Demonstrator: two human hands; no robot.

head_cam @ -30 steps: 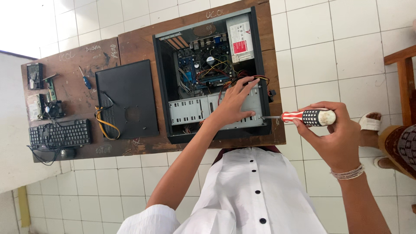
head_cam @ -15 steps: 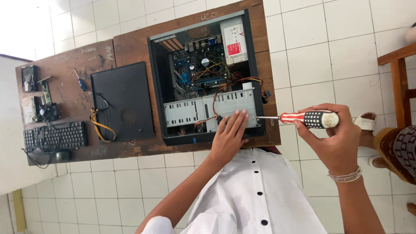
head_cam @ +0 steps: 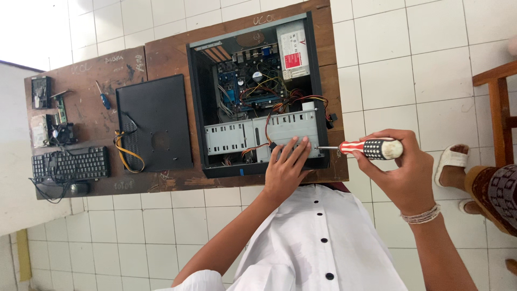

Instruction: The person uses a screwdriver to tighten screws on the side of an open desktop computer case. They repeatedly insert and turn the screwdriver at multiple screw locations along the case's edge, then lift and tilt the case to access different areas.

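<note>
An open black computer case (head_cam: 196, 108) lies on a brown wooden table (head_cam: 167, 59), its boards and coloured cables exposed. My left hand (head_cam: 285, 168) rests flat with its fingertips on the near end of the grey metal drive cage (head_cam: 237, 134), holding nothing. My right hand (head_cam: 401, 172) grips a screwdriver (head_cam: 371, 148) with a red, white and black handle. Its shaft points left, and the tip touches the right side of the case at the cage.
The black side panel (head_cam: 153, 124) lies left of the case with a yellow cable by it. Further left are a keyboard (head_cam: 70, 164), a mouse (head_cam: 78, 188), a small blue screwdriver (head_cam: 102, 97) and loose parts (head_cam: 59, 132). At right stand a wooden chair (head_cam: 498, 108) and another person's sandalled foot (head_cam: 452, 161).
My left hand has drawn back from deeper on the drive cage to its near end. The screwdriver stays against the case's side.
</note>
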